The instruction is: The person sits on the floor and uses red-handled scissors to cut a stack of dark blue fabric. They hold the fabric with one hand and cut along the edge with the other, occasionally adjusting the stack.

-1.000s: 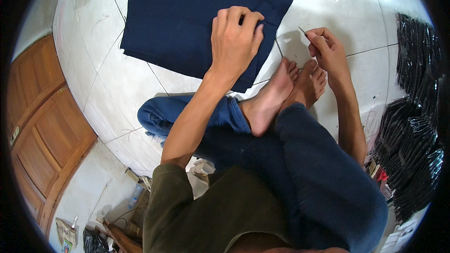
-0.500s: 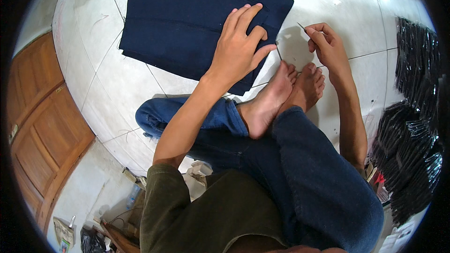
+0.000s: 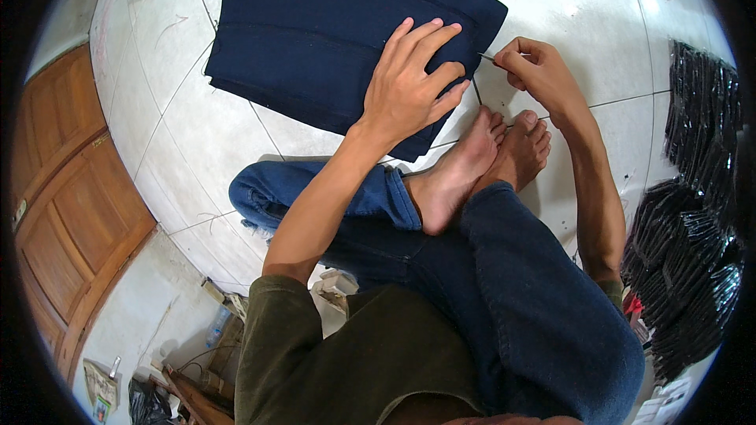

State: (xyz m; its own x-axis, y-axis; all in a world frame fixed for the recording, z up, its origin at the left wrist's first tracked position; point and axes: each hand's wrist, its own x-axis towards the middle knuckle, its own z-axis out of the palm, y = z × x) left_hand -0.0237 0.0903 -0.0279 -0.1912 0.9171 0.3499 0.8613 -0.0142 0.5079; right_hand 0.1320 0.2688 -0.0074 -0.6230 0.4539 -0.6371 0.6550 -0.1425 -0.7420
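Observation:
Folded navy-blue cloth (image 3: 299, 39) lies in layers on the floor in front of me. My left hand (image 3: 413, 75) rests on its near right part, fingers spread and holding nothing. Just off the cloth's right edge, my right hand (image 3: 539, 71) pinches a small, thin, pointed metal tool (image 3: 487, 57). Its tip points left and is at or very near the cloth edge; I cannot tell whether they touch. Most of the tool is hidden by my fingers, so its exact kind does not show.
My bare feet (image 3: 504, 145) and crossed legs in jeans are close below the cloth. Bundles of shiny black plastic packets (image 3: 685, 260) lie on the tiled floor (image 3: 583, 0) at the right. A wooden door (image 3: 79, 228) stands at the left, with clutter at lower left.
My right hand has moved the pointed tool left and slightly down, up to the cloth edge. My left hand stays on the cloth, its fingertips a little lower.

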